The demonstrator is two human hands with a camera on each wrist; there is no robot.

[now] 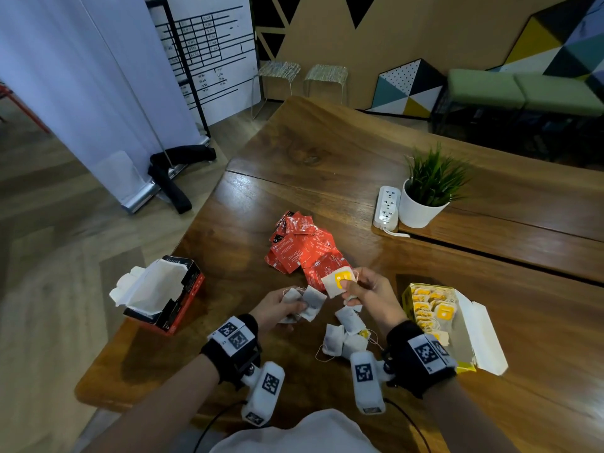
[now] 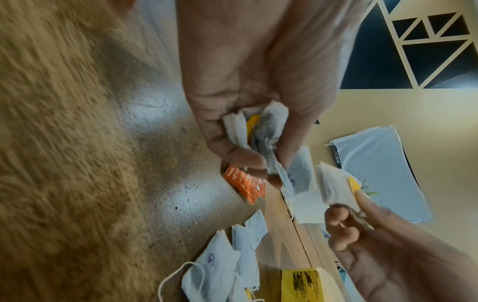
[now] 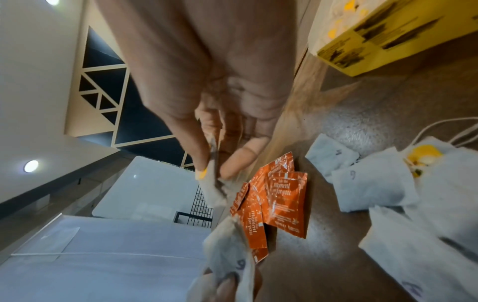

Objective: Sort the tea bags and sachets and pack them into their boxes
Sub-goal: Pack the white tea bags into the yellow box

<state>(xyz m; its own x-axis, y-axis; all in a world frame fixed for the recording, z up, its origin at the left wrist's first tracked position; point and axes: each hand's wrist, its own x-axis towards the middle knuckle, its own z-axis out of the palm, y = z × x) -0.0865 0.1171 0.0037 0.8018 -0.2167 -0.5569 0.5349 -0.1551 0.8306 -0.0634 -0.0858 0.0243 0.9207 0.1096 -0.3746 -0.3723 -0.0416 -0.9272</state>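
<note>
My left hand (image 1: 287, 307) grips a small bundle of white tea bags (image 2: 258, 134) just above the table. My right hand (image 1: 362, 289) pinches one white tea bag with a yellow tag (image 1: 338, 282) between thumb and fingers, close to the left hand's bundle. Several loose tea bags (image 1: 346, 335) lie on the wood between my wrists. A heap of red sachets (image 1: 302, 248) lies beyond my hands. The open yellow box (image 1: 408, 297), holding rows of tea bags, stands at my right. The open red and black box (image 1: 183, 305) stands at my left, with nothing seen inside it.
A white potted plant (image 1: 421, 204) and a white power strip (image 1: 387, 206) stand at the back right of the wooden table (image 1: 327, 152). The table's left edge runs just past the red box. A seam crosses the tabletop behind the sachets.
</note>
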